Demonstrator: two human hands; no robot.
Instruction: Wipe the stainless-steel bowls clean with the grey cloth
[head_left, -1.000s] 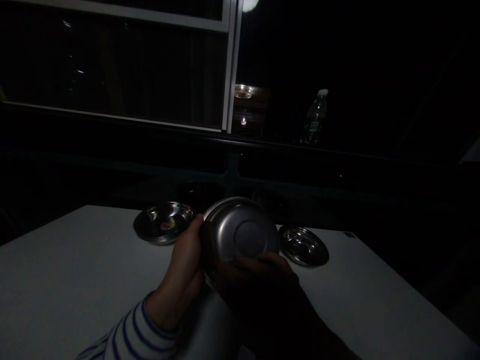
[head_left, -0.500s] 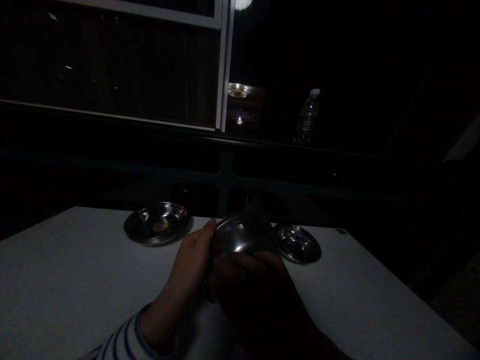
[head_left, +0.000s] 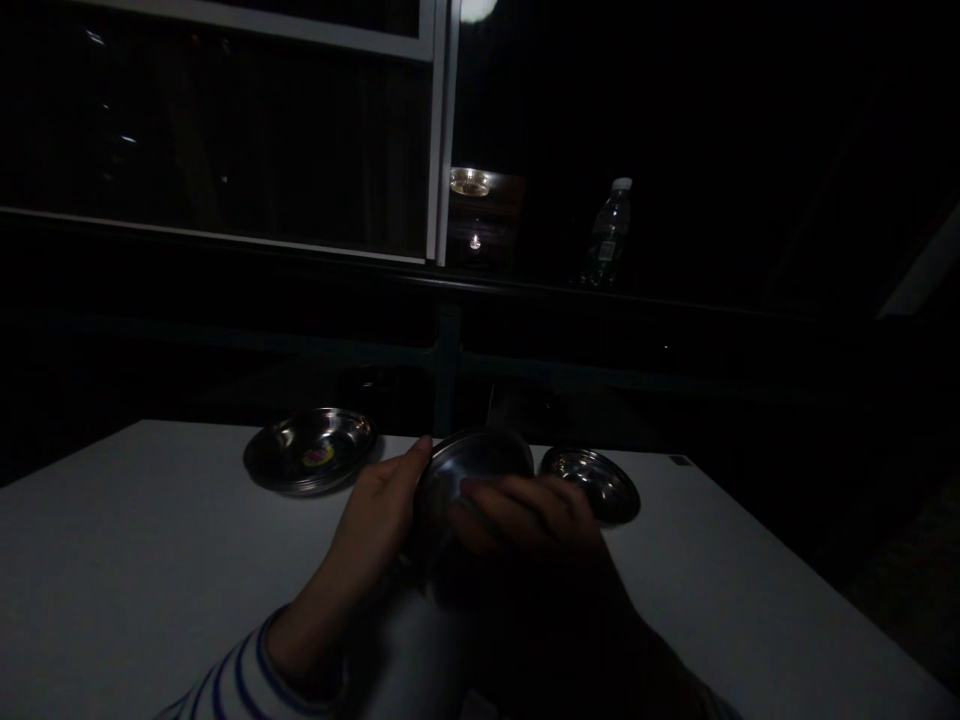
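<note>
Hands [head_left: 379, 508], metal bowl [head_left: 459, 467] between them

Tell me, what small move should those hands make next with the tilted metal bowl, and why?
Perhaps firm the left hand's hold on the round, silver-coloured metal bowl a little: the bowl is tilted, the left thumb lies at its rim, and the shadowed right hand hides much of its near side.

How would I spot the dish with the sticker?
Start at the white tabletop. Near its far edge, left of the person's left hand, sits a round silver metal dish. A yellow-and-pink sticker inside sets it apart from the shiny metal dish at right.
</note>
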